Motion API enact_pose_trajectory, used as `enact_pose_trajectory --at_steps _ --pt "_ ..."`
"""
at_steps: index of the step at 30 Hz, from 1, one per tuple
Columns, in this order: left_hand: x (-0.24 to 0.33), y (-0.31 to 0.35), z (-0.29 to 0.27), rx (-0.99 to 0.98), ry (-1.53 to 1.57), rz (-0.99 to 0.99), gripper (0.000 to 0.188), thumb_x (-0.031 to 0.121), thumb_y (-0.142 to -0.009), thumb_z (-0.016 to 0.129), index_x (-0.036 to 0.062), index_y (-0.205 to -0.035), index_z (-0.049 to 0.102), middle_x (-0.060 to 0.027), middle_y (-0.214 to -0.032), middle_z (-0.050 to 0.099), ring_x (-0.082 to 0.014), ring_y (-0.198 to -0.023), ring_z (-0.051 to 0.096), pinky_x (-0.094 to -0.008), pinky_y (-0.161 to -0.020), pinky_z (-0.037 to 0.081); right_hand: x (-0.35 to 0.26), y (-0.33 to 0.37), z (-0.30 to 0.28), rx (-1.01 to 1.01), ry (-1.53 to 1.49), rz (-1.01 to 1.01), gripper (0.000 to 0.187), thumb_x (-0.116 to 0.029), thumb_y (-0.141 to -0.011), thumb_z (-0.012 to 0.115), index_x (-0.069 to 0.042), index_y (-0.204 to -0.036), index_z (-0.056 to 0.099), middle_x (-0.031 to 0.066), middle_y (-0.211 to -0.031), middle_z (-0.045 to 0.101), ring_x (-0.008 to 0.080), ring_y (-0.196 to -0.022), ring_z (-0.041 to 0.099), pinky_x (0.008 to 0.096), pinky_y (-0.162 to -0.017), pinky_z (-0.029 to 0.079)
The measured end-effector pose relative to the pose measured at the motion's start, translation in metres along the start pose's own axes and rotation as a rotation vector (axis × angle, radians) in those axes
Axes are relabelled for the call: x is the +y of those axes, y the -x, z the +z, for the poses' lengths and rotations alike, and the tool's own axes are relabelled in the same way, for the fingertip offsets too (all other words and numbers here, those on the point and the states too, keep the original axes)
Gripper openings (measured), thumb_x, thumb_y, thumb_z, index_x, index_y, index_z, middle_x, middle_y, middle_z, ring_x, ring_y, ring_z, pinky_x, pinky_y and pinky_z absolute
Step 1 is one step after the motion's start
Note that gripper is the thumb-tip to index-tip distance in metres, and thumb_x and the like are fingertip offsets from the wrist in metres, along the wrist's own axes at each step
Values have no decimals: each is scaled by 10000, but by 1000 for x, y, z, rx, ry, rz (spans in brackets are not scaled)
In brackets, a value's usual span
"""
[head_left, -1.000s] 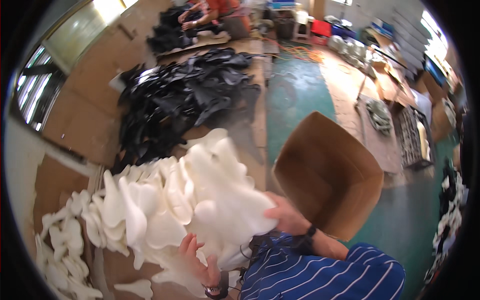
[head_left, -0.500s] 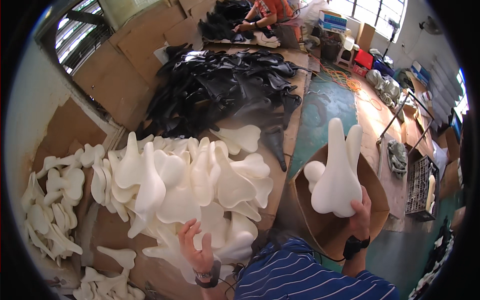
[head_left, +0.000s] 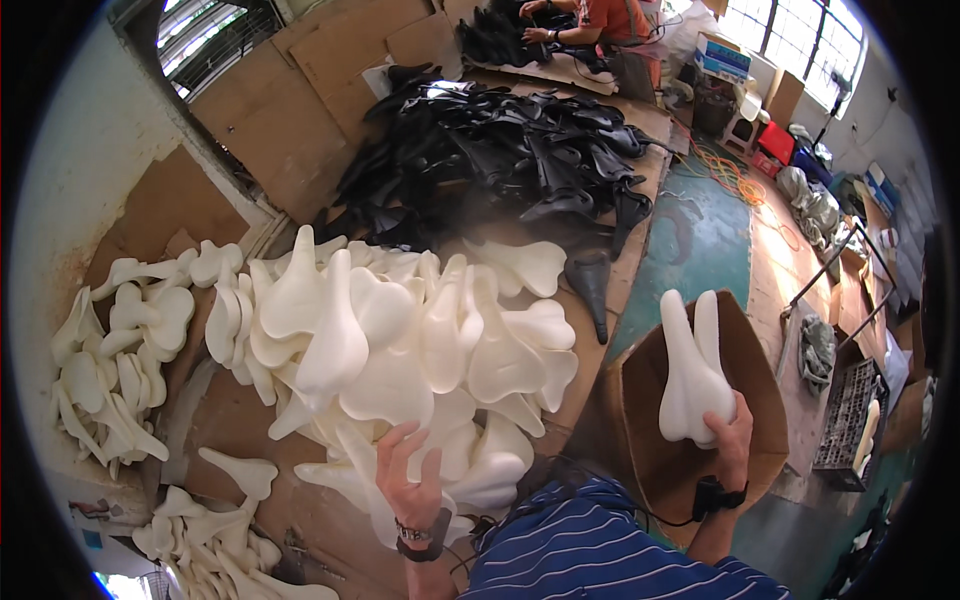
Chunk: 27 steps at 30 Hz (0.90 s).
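My right hand (head_left: 732, 436) is closed on the wide end of white foam bike saddle pads (head_left: 690, 395). Two narrow noses point up, so it looks like a pair held together. They are over the opening of a brown cardboard box (head_left: 640, 400), whose inside is partly hidden by them. Fingers apart and with nothing in it, my left hand (head_left: 410, 475) hovers at the near edge of a big heap of cream saddle pads (head_left: 385, 370). Whether its fingertips touch a pad I cannot tell.
Smaller groups of pads (head_left: 120, 350) lie at the left and lower left. Beyond the heap is a pile of black saddle pieces (head_left: 500, 160). A person in orange (head_left: 610, 25) handles black pieces at the back. A black plastic crate (head_left: 850, 425) and orange cord (head_left: 735, 175) are to the right.
My right hand has lowered the pads toward the box, away from my head. A round pad end seen beside them before no longer shows. My left hand stays open by the heap; the view has shifted.
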<state>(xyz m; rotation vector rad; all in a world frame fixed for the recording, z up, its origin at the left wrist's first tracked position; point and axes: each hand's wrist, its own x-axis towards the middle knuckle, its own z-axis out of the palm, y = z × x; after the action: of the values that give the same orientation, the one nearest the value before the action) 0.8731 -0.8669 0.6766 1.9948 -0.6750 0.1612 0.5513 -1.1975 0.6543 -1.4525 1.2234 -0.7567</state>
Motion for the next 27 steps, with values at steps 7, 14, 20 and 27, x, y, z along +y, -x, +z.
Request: enact_pose_trajectory --at_steps 7,14,20,27 --pt "-6 -5 -5 46 -28 46 281 -14 -832 761 27 -1109 739 -153 -1215 702 -292 -1007 670 -401 -917 541 50 -17 -23 36 196 -3 647 -216 -783 761 30 -1352 575 167 -1150 676 267 -1038 664 411 -950 531" --pt "-15 -6 -12 87 -28 27 257 4 -879 744 8 -1136 725 -152 -1242 688 -264 -1030 662 -373 -891 546 78 -27 21 -23 838 -127 691 -270 -809 780 -7 -1415 573 251 -1317 673 426 -1216 651 491 -1039 517" --pt "3 -54 -40 229 -257 122 303 13 -868 740 -3 -1169 713 -175 -1198 690 -350 -1107 665 -437 -955 533 52 -67 162 -539 396 -135 809 -468 -853 822 39 -1430 568 265 -1334 682 377 -1199 685 435 -1015 542" --pt "-8 -139 -60 81 -425 -19 662 192 -884 798 26 -1472 542 -228 -1464 535 -392 -1357 514 -492 -1135 409 50 -128 351 -717 178 -183 990 -673 -872 733 130 -1419 540 293 -1281 676 361 -1125 694 401 -964 544"
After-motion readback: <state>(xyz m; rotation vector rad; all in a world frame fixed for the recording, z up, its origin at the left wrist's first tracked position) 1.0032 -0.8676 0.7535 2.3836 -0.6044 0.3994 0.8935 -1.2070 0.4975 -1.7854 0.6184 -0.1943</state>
